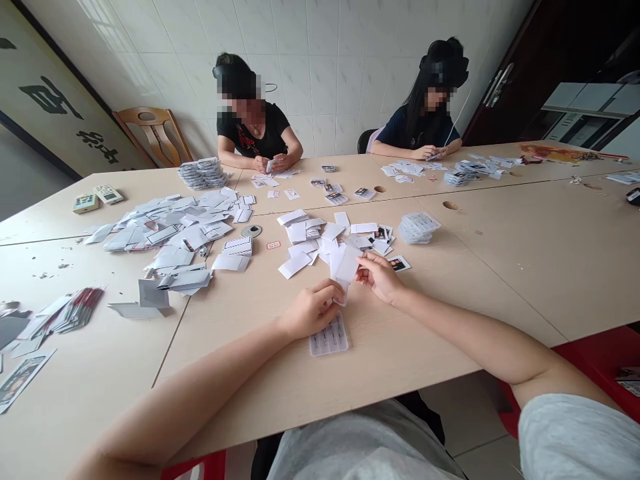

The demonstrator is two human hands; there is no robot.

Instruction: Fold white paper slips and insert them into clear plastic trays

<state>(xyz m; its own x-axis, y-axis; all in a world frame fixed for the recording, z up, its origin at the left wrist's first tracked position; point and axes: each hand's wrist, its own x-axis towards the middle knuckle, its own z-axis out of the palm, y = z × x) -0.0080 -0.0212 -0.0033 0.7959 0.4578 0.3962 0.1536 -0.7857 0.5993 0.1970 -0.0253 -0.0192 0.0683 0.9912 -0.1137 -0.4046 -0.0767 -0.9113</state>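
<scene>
pinching a white card (pixel 346 262) in the fingers of my left hand (pixel 311 309) and right hand (pixel 381 277), i judge much left, loose cards (pixel 299 232) heaped beyond a clear case (pixel 330 341).

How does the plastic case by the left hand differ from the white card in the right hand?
The plastic case is clear and divided inside; the white card looks plain. The case lies on the table, partly hidden by the left hand; the card is raised in the right hand. Both look roughly rectangular.
</scene>
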